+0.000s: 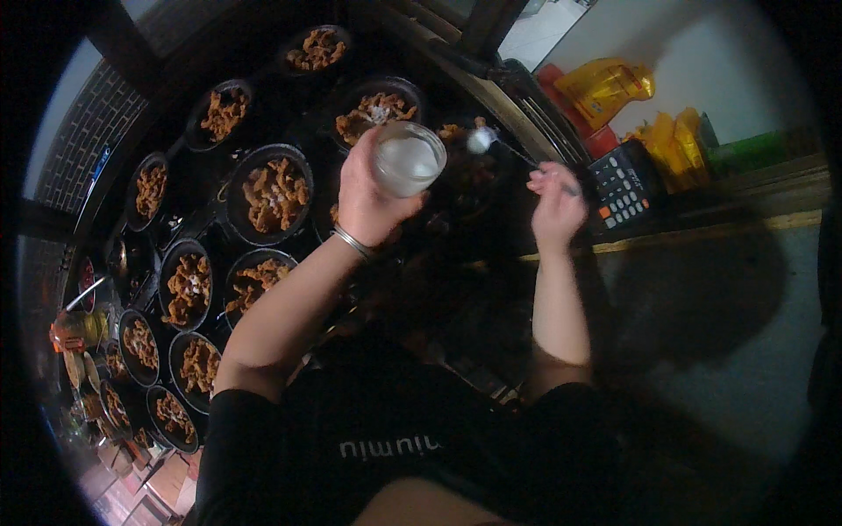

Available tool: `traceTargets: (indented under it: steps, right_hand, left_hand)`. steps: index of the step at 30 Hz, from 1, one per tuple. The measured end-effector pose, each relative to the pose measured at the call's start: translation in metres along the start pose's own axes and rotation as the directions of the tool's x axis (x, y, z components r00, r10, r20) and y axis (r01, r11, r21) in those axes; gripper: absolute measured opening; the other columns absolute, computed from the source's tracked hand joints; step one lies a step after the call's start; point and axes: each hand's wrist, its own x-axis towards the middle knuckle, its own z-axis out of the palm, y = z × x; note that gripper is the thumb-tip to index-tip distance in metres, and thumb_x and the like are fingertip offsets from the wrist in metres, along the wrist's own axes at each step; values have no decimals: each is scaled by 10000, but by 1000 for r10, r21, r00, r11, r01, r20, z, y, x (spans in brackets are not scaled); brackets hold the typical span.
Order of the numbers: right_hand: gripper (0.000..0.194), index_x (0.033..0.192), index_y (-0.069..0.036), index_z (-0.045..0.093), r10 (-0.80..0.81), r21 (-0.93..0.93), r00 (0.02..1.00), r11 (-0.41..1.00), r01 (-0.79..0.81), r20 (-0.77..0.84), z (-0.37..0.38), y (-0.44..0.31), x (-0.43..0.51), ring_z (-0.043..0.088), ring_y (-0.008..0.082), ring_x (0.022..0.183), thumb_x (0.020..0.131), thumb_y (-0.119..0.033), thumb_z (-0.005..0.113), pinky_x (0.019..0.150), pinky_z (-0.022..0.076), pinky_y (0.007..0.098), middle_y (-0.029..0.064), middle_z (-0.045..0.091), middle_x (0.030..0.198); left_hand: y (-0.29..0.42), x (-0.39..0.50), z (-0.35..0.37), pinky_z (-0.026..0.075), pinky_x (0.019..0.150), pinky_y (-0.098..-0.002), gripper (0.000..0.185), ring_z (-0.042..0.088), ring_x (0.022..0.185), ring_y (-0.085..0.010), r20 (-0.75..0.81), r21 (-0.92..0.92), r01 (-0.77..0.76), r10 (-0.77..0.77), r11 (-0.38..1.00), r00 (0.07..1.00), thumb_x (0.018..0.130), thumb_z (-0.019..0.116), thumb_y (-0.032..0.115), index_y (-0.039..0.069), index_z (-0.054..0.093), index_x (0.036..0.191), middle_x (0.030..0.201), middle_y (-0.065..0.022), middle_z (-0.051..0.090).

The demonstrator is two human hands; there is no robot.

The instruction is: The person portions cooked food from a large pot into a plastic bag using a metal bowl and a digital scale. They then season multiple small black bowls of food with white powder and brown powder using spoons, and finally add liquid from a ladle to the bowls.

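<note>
My left hand (370, 197) is wrapped around a clear jar (409, 159) that holds a white substance. In my right hand (558, 200) is a thin-handled spoon (520, 152), its bowl heaped with white powder (481, 140). The spoon hovers over or beside a dark pan whose brown fried pieces (454, 131) show only in part. Just behind the jar, a round black pan (402, 87) holds fried pieces with white powder on top. Left of my hand stands another such pan (237, 220), its food lightly dusted with white.
Several more pans of fried pieces (191, 283) spread to the left and back. A black calculator (621, 187) and yellow packets (605, 89) lie on the right-hand ledge. A wooden edge (513, 108) borders the pans there. An orange-capped bottle (77, 331) stands far left.
</note>
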Motion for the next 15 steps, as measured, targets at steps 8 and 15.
traceTargets:
  steps: [8,15]
  right_hand:
    - [253,846,44,561,40,323,978,940,-105,203,49,-47,-14,558,135,529,915,-154,421,508,463,218,110,590,662]
    - [187,719,-36,558,604,259,694,652,-713,392,199,-79,-20,463,83,423,826,-185,525,389,346,183,46,543,560]
  left_hand:
    - [-1,-20,-72,366,950,-416,898,433,1113,-349,45,184,-71,64,980,997,492,794,140,49,334,1258,1194,-175,455]
    - [-13,-51,-173,358,951,-430,928,419,1124,-349,-105,311,-20,55,950,993,472,809,159,73,337,1267,1216,-166,435]
